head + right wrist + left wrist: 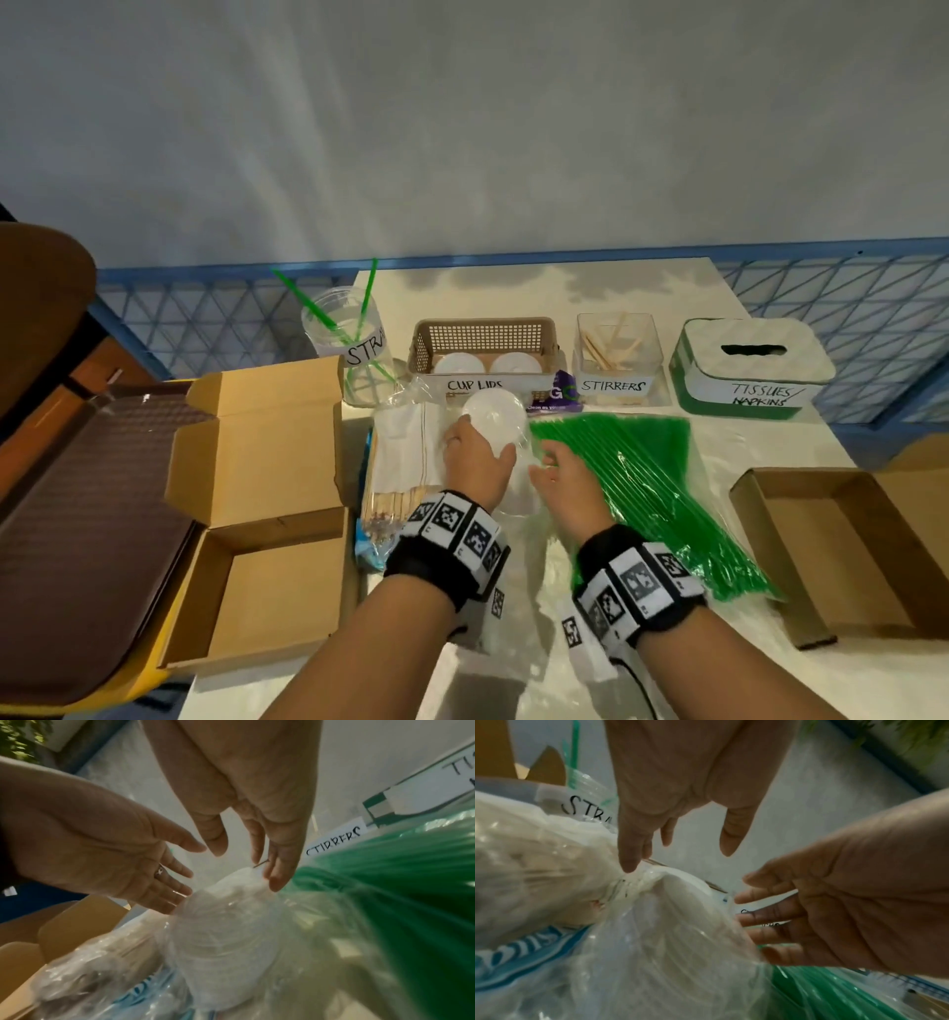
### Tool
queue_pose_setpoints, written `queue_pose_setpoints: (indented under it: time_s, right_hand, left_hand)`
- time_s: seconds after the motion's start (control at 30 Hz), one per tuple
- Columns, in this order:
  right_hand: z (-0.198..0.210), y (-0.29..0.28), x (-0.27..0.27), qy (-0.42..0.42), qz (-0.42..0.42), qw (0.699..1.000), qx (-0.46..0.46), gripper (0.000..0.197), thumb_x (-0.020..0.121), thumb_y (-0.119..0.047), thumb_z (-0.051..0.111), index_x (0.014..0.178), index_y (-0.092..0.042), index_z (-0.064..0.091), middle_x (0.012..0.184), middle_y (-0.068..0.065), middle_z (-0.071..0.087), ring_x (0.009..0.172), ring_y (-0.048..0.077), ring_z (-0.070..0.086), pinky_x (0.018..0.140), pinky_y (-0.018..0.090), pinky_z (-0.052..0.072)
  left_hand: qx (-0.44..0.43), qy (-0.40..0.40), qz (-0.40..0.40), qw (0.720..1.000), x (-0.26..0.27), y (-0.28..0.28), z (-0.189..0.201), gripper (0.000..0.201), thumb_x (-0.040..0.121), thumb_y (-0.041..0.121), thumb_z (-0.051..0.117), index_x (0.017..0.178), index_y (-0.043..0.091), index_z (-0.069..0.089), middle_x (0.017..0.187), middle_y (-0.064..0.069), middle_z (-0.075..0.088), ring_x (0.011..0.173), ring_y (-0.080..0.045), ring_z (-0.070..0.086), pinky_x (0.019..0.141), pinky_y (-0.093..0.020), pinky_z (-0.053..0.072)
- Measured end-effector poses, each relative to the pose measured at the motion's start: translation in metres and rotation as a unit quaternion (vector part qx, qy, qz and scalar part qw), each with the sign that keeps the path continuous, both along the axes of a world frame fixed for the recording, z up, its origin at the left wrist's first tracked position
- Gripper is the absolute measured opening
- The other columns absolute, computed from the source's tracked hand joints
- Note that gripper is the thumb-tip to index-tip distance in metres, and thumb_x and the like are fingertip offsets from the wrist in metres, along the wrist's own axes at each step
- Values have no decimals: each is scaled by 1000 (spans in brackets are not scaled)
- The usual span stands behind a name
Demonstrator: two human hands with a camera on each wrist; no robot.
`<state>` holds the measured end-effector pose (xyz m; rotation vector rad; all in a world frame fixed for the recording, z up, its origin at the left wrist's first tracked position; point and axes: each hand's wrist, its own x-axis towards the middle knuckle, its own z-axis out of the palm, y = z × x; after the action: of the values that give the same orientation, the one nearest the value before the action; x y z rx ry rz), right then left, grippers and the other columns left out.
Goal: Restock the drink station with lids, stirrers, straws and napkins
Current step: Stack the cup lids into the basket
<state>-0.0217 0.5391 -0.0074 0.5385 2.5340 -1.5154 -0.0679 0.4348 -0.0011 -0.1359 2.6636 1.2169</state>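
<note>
A sleeve of white cup lids (pixel 495 419) in clear plastic lies mid-table, in front of the basket (pixel 482 336) labelled CUP LIDS, which holds two lids. My left hand (pixel 475 452) rests against the sleeve's left side with straight fingers, and a fingertip (pixel 628 866) touches the plastic (pixel 680 923). On the right side my right hand (pixel 557 470) reaches in, its fingers (pixel 277 880) straight and touching the sleeve's top (pixel 231 933). Neither hand grips anything. A bundle of green straws (pixel 647 483) lies to the right, and a bag of wooden stirrers and napkins (pixel 405 462) to the left.
Along the back stand the straw jar (pixel 354 349), the stirrers container (pixel 616 349) and the green tissue box (pixel 750 365). An open cardboard box (pixel 267 580) sits at the left, another (pixel 832 555) at the right. A brown tray (pixel 87 514) lies far left.
</note>
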Motion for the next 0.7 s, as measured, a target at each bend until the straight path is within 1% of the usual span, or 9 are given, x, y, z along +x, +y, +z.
queue_pose_setpoints:
  time_s: [0.07,0.17,0.2,0.3,0.37,0.5,0.57,0.63,0.7]
  right_hand:
    - [2,-9,-8,-25,13,1000,8,46,96,-22,48,140,-14,37,140,8,46,126,23,46,104,34,36]
    - [13,-16,-17,-46,39,998,0,46,98,-23,44,142,-13,34,143,8,43,129,24,43,102,31,34]
    - [15,-16,-19,-51,43,998,-14,43,99,-21,42,140,-12,35,141,8,44,128,25,43,101,30,35]
    - [14,-18,-24,-52,48,997,-40,41,100,-19,39,140,-15,35,141,9,44,127,25,44,102,33,35]
    - [7,-19,-27,-43,48,997,-42,42,100,-19,40,141,-20,36,142,6,44,127,23,44,104,35,36]
    - [-1,-20,-29,-31,21,998,-59,39,98,-19,42,137,-21,43,136,4,50,123,24,49,106,42,39]
    - [-2,-17,-30,-17,11,997,-73,38,97,-23,44,136,-22,46,135,1,51,122,22,50,106,41,39]
    - [0,-14,-29,2,15,996,-84,41,96,-25,47,137,-22,45,135,-7,48,126,17,46,108,35,36]
    - [3,-11,-29,36,25,995,-90,47,93,-22,54,139,-22,43,140,-3,45,129,16,43,110,36,34]
  left_hand:
    - [19,-44,1,999,-8,-3,-5,66,86,20,60,138,-5,27,137,-20,37,128,-33,37,104,-35,32]
    - [46,-82,6,996,-22,-5,-32,81,66,42,63,127,-5,39,127,-18,50,116,-31,51,99,-38,44]
    - [51,-86,0,995,-26,-5,-41,82,64,45,62,124,-6,40,126,-15,52,113,-28,53,98,-37,46]
    - [62,-96,-37,993,-19,-9,-19,66,83,25,63,131,-5,28,129,-6,42,121,-24,45,102,-29,37]
    - [64,-93,-38,993,-19,-11,-19,69,87,17,61,137,-5,21,137,-12,36,129,-26,38,104,-26,31]
    - [90,-77,-36,992,-20,-14,-14,78,88,21,61,143,-5,12,146,-17,30,135,-27,33,108,-28,28]
    - [102,-77,-42,991,-20,-15,-10,83,90,26,59,145,-5,6,149,-17,28,136,-28,32,110,-30,27]
    - [121,-48,-38,991,-20,-17,-5,82,88,27,62,145,-4,11,147,-16,32,135,-27,34,111,-31,29]
    - [161,-20,-26,986,-20,-21,0,81,86,27,65,144,0,16,144,-13,37,132,-25,38,109,-31,32]
